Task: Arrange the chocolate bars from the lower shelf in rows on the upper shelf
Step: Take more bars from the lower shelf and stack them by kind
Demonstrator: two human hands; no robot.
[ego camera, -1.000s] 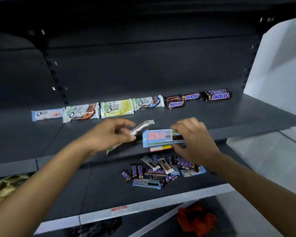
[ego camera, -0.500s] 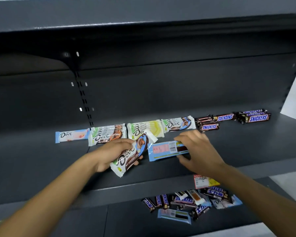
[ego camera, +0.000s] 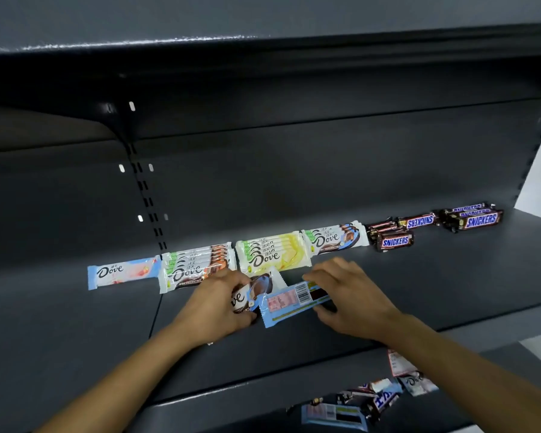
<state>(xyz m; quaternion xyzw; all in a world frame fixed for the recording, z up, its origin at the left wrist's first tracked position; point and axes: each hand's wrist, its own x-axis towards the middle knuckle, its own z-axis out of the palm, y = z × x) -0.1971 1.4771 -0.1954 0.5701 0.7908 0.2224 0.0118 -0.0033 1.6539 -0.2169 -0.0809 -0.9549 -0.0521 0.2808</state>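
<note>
We are mid-placement, with both hands over the upper shelf [ego camera: 450, 276], just in front of the row along its back. Our left hand [ego camera: 214, 304] has its fingers curled round a white Dove bar [ego camera: 258, 285], held tilted. Our right hand [ego camera: 353, 295] pinches the right end of a blue bar [ego camera: 291, 303], fingers on top and thumb beneath. The blue bar is barcode side up, and its left end overlaps the Dove bar.

First we should part the two bars so neither drags the other. The white Dove bar looks like a match for the blue-and-white stack [ego camera: 334, 237], so we should carry it right, past the yellow stack [ego camera: 272, 253], and lay it flat and square with its logo facing up. The blue bar needs turning over first. Its colour suggests it belongs with the lone pale-blue Dove [ego camera: 122, 272] at the far left, though we cannot read its front.

We should set each bar down lightly, because the brown stack [ego camera: 197, 267] sits right by our left knuckles and a nudge could fan it out. More bars still wait in a pile [ego camera: 366, 398] on the lower shelf [ego camera: 512, 360].
</note>
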